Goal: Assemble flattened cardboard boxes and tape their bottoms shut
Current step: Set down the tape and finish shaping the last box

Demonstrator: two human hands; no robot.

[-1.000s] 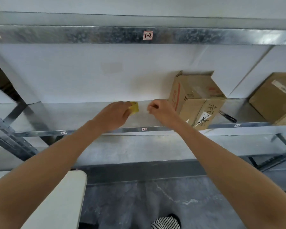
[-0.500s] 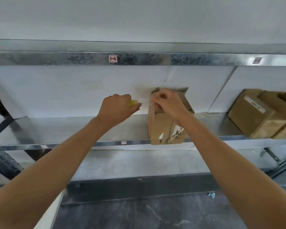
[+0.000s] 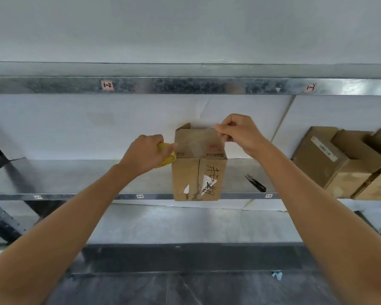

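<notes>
One cardboard box (image 3: 198, 172) is standing at centre frame, at the front of the middle metal shelf (image 3: 75, 179), its near face covering the shelf's front lip. A seam is running down that face. Black handwritten marks + torn white label bits are showing low on it, not legible. Red print on the top face is too blurred to read.

L hand (image 3: 144, 151) is sitting just left of the box's upper left corner, fingers curled round a yellow tape roll (image 3: 167, 156). Most of the roll is hiding behind the knuckles. Only a yellow sliver is showing at the hand's right edge, touching or just off the box, can't tell which.

R hand (image 3: 240, 133) is hovering at the box's upper right corner, thumb + forefinger pinching the end of a clear tape strip (image 3: 196, 140), other fingers curled in. The strip is stretching across the box top from roll to pinch. It's transparent, only a faint sheen is giving it away, so whether it's stuck to the cardboard or hanging above it, can't tell.

Right of the box, a small black cutter (image 3: 256, 183) is lying on the shelf, apart from it, type unclear. At far right, more brown boxes (image 3: 339, 164) are sitting on the same shelf, cut off by the frame edge. The upper rail (image 3: 207, 85) is carrying tag "1-2" (image 3: 107, 85) and tag "1-3" (image 3: 310, 87). Both forearms are running out through the bottom corners.
</notes>
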